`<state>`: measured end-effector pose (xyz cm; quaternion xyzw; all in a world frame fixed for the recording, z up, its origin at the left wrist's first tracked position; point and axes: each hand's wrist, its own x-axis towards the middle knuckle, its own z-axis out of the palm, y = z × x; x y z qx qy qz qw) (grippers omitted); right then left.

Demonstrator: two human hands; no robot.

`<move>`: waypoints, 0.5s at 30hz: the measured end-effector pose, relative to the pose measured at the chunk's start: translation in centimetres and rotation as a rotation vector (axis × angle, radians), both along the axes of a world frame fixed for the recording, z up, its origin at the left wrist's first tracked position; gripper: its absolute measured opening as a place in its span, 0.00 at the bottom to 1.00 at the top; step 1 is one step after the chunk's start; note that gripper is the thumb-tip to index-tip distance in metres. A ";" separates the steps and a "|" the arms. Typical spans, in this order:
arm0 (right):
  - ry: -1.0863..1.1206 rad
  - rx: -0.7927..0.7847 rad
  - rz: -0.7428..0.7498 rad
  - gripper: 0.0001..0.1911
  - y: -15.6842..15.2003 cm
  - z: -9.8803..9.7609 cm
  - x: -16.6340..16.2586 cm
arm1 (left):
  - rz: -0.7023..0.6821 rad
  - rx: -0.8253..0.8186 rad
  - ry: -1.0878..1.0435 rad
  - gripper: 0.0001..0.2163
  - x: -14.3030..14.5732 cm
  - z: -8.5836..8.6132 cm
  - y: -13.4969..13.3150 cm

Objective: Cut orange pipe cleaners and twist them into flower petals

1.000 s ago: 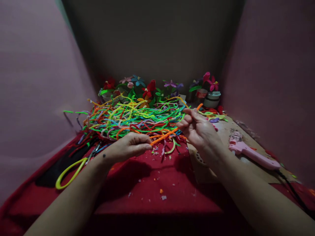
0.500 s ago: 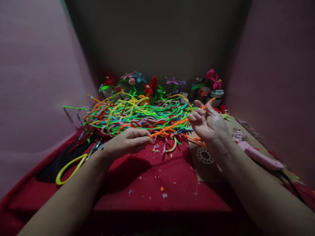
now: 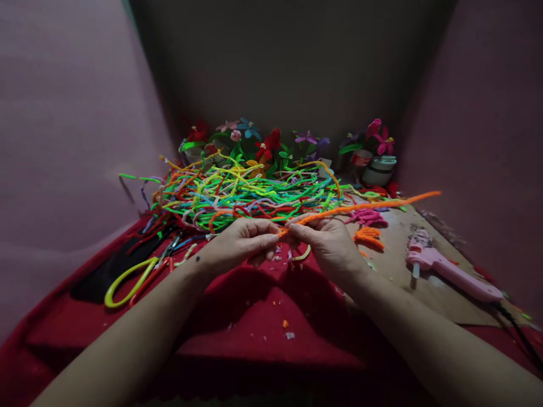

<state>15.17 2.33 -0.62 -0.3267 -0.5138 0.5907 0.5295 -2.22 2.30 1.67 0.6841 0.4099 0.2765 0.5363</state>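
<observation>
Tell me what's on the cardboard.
A pink glue gun, orange pieces and magenta pieces lie on the cardboard, with more colored pieces farther back. The right forearm covers its near-left part; anything beneath is hidden.

Dim light; pinkish side walls [image 3: 72, 141]; dark backdrop [image 3: 288, 62]; red-clothed table [image 3: 237, 346].

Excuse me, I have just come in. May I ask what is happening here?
A person holds one orange stem in both hands, pinched by the left hand near one end and by the right hand close beside it; the other end sticks out to the right. Behind lies a pile of coloured stems. Scissors lie at left, a glue gun at right.
</observation>
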 end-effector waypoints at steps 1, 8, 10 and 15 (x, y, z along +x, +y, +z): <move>-0.003 -0.005 -0.018 0.07 0.0 0.0 0.1 | 0.005 0.001 -0.023 0.09 -0.1 0.1 0.0; 0.013 -0.004 -0.069 0.07 0.0 0.4 0.4 | -0.043 -0.022 -0.081 0.08 -0.5 0.2 0.0; 0.026 -0.013 -0.046 0.05 -0.1 0.3 0.4 | -0.049 -0.022 -0.080 0.08 -0.4 0.1 -0.1; 0.087 0.019 0.022 0.04 -0.2 -0.2 0.2 | -0.060 -0.003 -0.073 0.07 -0.1 0.2 -0.4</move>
